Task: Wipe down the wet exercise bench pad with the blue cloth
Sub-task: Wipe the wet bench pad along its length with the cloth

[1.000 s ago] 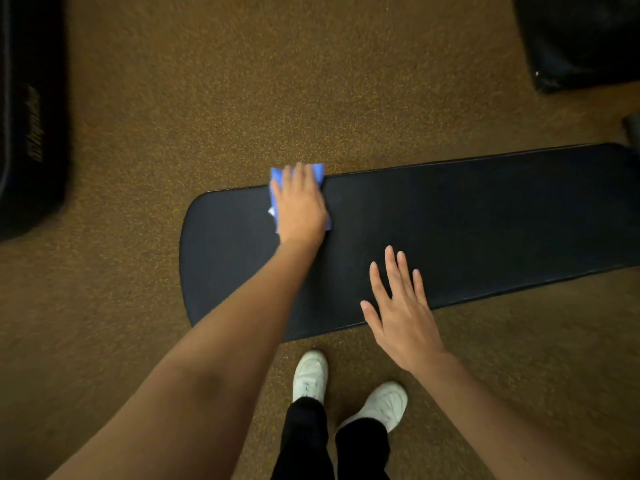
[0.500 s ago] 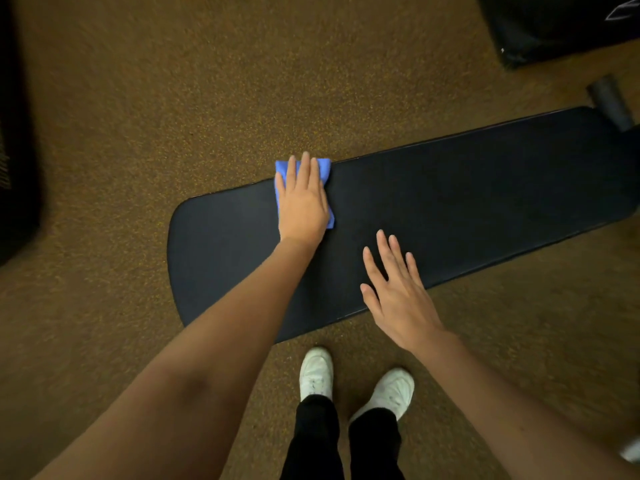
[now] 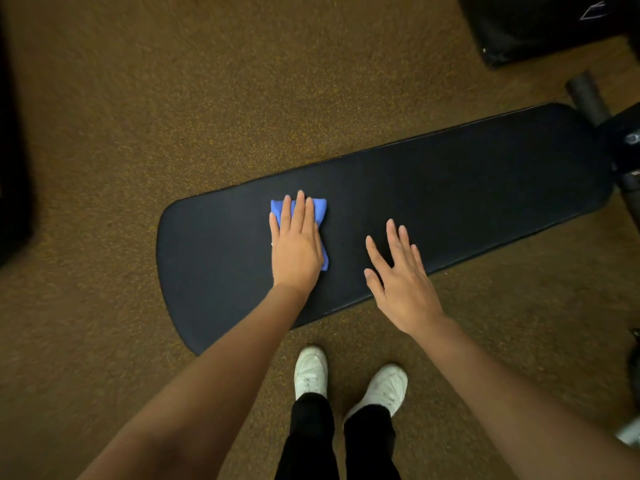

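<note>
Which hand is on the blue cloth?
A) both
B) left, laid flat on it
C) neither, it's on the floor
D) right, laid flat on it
B: the left hand lies flat on the cloth on the bench pad; the right hand is spread open, apart from the cloth.

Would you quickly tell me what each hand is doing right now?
Left hand: open, flat fingers pressing the blue cloth onto the bench pad.
Right hand: open, fingers spread, holding nothing.

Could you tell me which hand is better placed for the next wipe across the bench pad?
Left: left hand presses the blue cloth on the pad; right hand holds nothing.
</note>
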`<state>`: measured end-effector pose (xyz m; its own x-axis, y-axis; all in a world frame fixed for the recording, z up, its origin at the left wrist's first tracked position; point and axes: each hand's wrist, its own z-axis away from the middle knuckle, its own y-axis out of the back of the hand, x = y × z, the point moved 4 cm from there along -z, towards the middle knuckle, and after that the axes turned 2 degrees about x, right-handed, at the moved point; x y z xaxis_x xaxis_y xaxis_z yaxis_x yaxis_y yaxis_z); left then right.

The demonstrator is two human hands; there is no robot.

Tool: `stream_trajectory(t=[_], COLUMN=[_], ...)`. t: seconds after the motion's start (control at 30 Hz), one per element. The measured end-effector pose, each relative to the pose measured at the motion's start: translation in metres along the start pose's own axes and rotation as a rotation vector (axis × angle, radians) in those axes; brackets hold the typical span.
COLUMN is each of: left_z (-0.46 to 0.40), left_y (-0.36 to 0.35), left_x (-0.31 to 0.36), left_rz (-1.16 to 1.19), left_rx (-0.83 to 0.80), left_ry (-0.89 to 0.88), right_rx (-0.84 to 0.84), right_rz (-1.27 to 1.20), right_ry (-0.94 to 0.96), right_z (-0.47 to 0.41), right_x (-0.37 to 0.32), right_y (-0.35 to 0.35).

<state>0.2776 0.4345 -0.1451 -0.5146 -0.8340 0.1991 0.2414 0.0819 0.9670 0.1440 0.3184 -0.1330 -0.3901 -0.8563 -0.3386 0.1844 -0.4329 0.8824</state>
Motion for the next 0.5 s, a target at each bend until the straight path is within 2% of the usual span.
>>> stream_trajectory(t=[0.1,0.27,0.4,0.5], left_z=[0.01,0.067,0.087,0.088], left_y=[-0.005,-0.021,-0.017,-0.016], left_x=[0.026,0.055,0.011,0.004], left_rz=[0.003,-0.011,-0.037,0.024], left_rx=[0.064,0.028,0.063,0.099], left_ry=[0.06,-0.143,-0.002,0.125], right_rx=[-0.005,0.016,0.007,0.017], right_rz=[-0.054,-0.088,-0.069,-0.065], right_ry=[0.008,0.031,0.027,0.014], right_z=[-0.001,0.001,0.003,0.003], right_x=[0.005,0.012,0.011,0.009], right_y=[0.004,0.007,0.007,0.007])
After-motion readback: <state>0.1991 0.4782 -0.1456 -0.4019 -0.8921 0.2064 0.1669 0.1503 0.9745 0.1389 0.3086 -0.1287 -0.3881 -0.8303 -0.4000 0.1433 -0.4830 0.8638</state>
